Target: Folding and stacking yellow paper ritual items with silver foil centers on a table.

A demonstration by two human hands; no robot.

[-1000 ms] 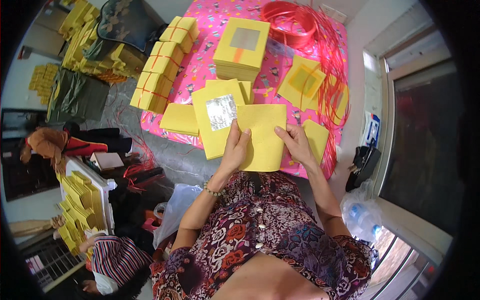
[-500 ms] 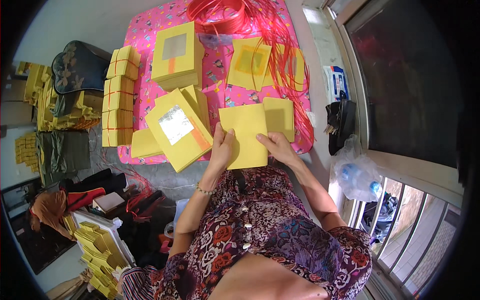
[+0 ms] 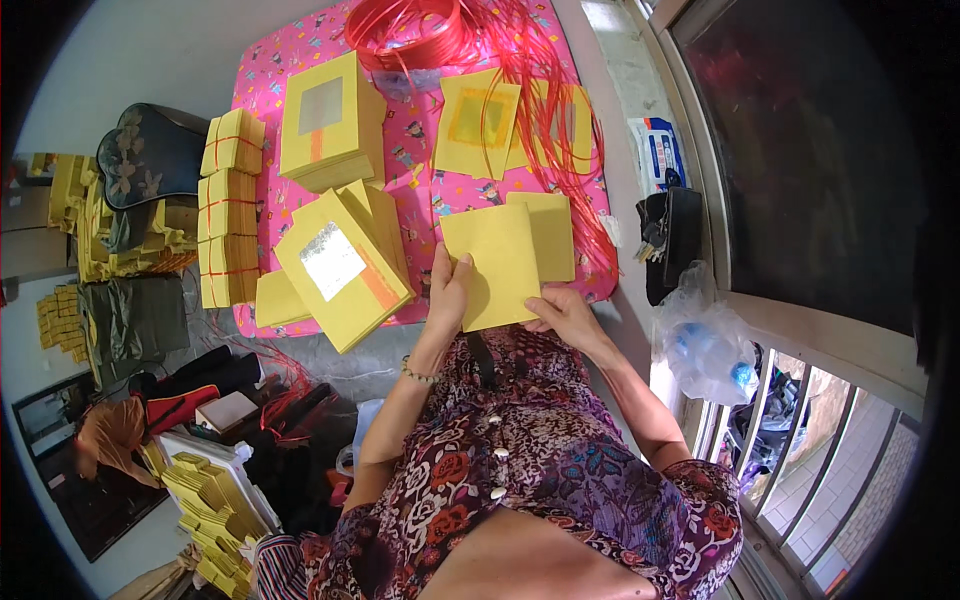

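Note:
In front of me I hold a plain yellow sheet of paper (image 3: 497, 255), perhaps folded. My left hand (image 3: 449, 292) grips its left edge, thumb on top. At its lower right corner, my right hand (image 3: 568, 318) pinches the paper between thumb and fingers. Behind the sheet, partly covered by it, lies a yellow paper pile (image 3: 553, 240). Just left of my left hand is a skewed stack of yellow sheets (image 3: 345, 300), its top one bearing a silver square and an orange strip.
A pink patterned table cover (image 3: 408, 150) lies beneath a tall yellow stack (image 3: 300, 150), red-tied bundles (image 3: 228, 208) on the left, loose printed sheets (image 3: 475, 145) and a coil of red cord (image 3: 415, 50). Barred window (image 3: 800, 440) and hanging plastic bag (image 3: 700, 345) are at right.
My right hand has slid down from the sheet's right edge to its lower right corner. My left hand keeps its grip. The whole view has shifted slightly.

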